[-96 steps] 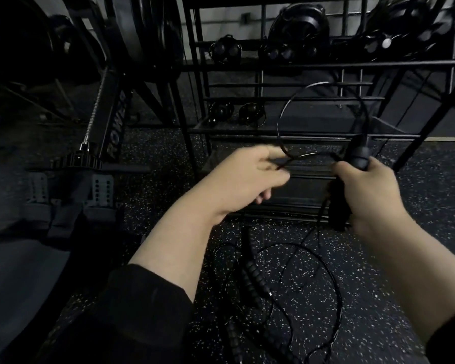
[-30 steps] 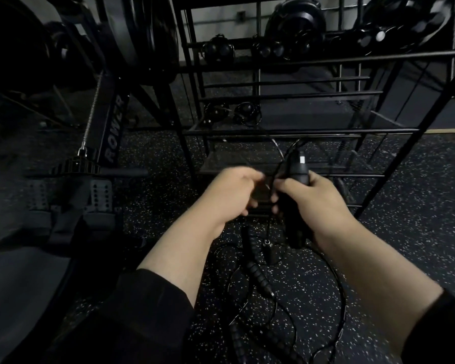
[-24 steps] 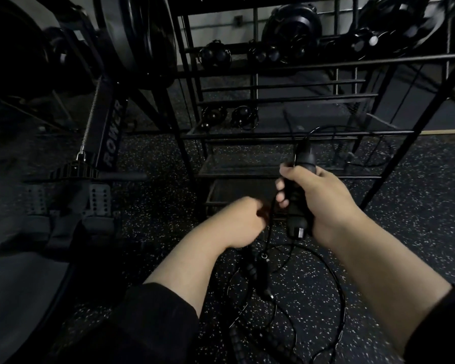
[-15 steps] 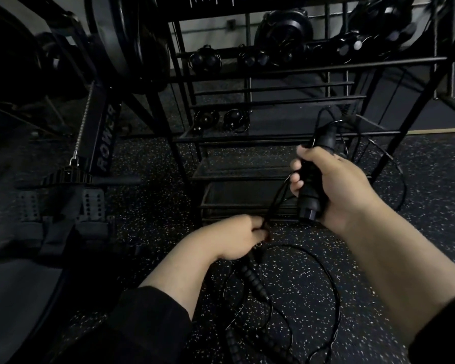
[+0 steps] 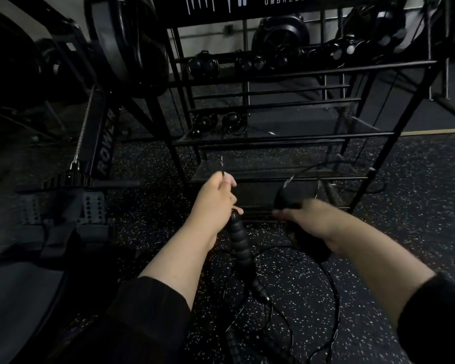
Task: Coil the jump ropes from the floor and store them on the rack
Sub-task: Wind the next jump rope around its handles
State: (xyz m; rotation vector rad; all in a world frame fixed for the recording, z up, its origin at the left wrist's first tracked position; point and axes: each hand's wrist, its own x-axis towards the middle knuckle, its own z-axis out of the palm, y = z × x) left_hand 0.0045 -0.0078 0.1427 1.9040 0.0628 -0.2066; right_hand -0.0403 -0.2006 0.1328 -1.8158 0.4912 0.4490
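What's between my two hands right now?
In the head view, nothing bridges the left hand and right hand; only the rack behind shows there.

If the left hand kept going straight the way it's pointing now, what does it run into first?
The left hand, gripping a ribbed jump rope handle, points forward and slightly up toward the rack. It would likely meet the rack's low shelf first, though depth is hard to judge in this dim view.
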